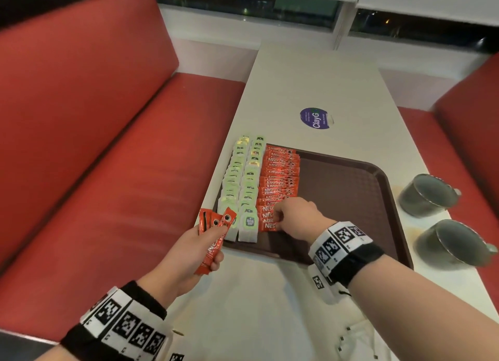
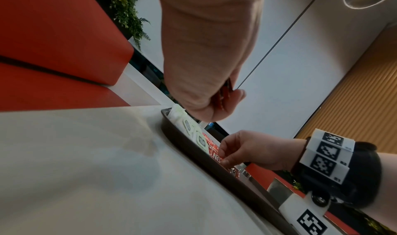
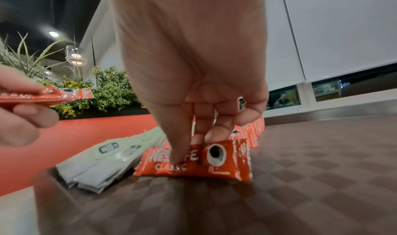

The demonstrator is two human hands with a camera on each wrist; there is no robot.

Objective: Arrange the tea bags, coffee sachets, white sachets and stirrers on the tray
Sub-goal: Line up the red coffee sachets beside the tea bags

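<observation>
A brown tray (image 1: 351,177) lies on the white table. Along its left side run two rows of green-labelled tea bags (image 1: 240,182) and one overlapping row of red coffee sachets (image 1: 280,177). My right hand (image 1: 279,217) is at the near end of that red row. Its thumb and fingers pinch the front coffee sachet (image 3: 225,167), which stands on edge on the tray floor (image 3: 300,179). My left hand (image 1: 213,252) hovers over the tray's near left corner and grips a small bunch of coffee sachets (image 1: 216,234). The tea bags (image 3: 107,162) lie just left of the pinched sachet.
Two grey metal cups (image 1: 429,194) (image 1: 453,243) stand on the table right of the tray. A purple round sticker (image 1: 316,117) is on the table (image 1: 310,77) beyond it. Red bench seats (image 1: 108,144) flank the table on both sides.
</observation>
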